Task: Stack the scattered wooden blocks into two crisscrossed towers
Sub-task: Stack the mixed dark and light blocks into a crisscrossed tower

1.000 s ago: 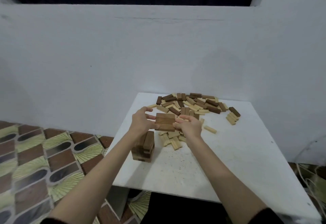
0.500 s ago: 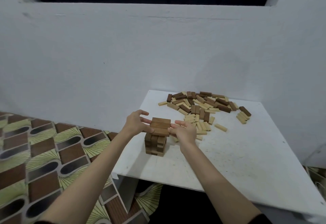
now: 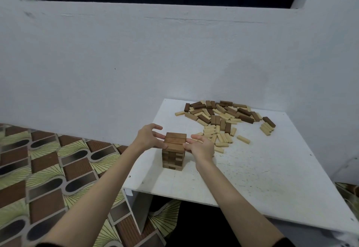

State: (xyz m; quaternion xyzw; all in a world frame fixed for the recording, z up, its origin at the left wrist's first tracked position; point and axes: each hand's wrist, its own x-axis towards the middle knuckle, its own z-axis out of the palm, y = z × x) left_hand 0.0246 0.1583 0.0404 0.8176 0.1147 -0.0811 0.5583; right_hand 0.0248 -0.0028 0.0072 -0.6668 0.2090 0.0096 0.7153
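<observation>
Dark-wood tower (image 3: 173,154) stands near the front-left corner of the white table (image 3: 252,178), directly between the two hands. Top layer (image 3: 175,140): three dark blocks side by side, long axes running left–right across the view; the layer beneath appears to run the other way, though the side faces are dim. Left hand (image 3: 148,138) sits against the left end of the top layer, fingers spread and lightly bent, lower fingertips touching the block ends, upper fingers lifted clear. Right hand (image 3: 201,146) is at the right end, fingers straight and together, tips at or just touching the layer; true contact cannot be confirmed from this angle. Neither hand wraps a block; judged as squaring the layer from both ends. Supply lies away and to the right: the scattered pile (image 3: 221,114) of dark and pale blocks near the wall (image 3: 116,62), with a pale cluster (image 3: 217,137) just beyond the right hand. Right hand is therefore the nearer one for the next pick; the remaining dark blocks lie farther back in the pile. Hidden or unclear: tower's far face, layer count, whether the top layer sits flush. No second tower visible. Table's right edge is cut off by the frame.
</observation>
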